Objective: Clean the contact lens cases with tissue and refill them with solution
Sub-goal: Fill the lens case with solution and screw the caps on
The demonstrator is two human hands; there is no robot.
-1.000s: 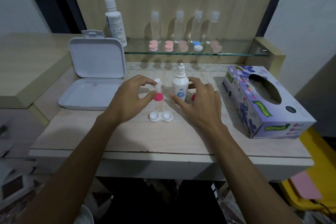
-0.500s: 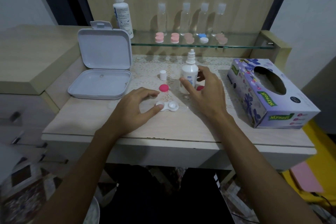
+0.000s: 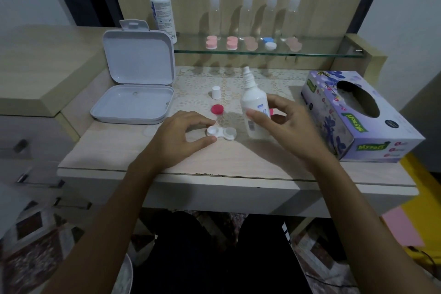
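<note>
Refilling looks to be the step now in hand. A second ago both hands were among the caps and the small solution bottle (image 3: 254,107) stood upright on the lace mat (image 3: 198,79); half a second ago the right hand had closed on it while it was on the mat. Now the right hand (image 3: 284,126) grips the bottle by its lower body, thumb on the near face and fingers behind, and the bottle is tilted, its uncapped nozzle leaning toward the far left. Whether its base has left the mat cannot be told for certain.

Meanwhile the left hand (image 3: 177,136) has come off the caps and down to the white lens case (image 3: 221,133), pinching its left well between thumb and forefinger to steady it on the table (image 3: 238,160) near the front edge. Both wells stand open; whether they are dry or wet is not clear.

One pink cap (image 3: 217,109) lies just beyond the case, a second pink cap (image 3: 271,111) shows partly behind the bottle, and the bottle's little white cap (image 3: 216,92) stands farther back.

The tissue box (image 3: 358,114) sits at the right, untouched by either hand. The case being braced and the bottle taken up suggests wiping is done for this case; next, presumably, the nozzle has to tip over each well in turn without flooding it.
</note>
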